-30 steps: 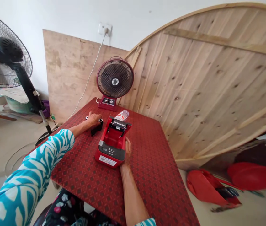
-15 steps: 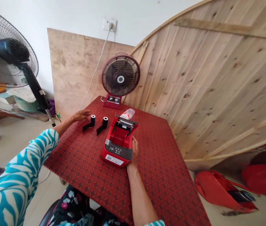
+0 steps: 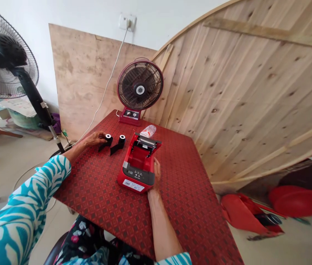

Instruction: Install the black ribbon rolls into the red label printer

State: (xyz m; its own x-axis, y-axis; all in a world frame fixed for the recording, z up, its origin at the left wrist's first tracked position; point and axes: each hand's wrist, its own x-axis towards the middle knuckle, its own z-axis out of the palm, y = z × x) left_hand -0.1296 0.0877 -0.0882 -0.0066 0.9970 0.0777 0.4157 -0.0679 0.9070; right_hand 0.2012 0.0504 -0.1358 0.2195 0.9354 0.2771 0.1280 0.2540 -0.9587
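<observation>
Left hand (image 3: 96, 139): fingers (image 3: 102, 137) pressed together, tips on black roll holder (image 3: 106, 142); pinching or not, cannot tell. Second holder (image 3: 119, 144) just beside it. Right hand (image 3: 156, 176): fingers together against open red label printer (image 3: 136, 173), mid-table on red patterned table (image 3: 172, 206).

A red label printer (image 3: 136, 173) stands with its compartment open, two black spool holders (image 3: 118, 144) lying side by side near it

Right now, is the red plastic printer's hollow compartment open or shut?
Open: the hollow compartment of the red plastic printer lies uncovered from above, with a metal bar at its far end.
</observation>
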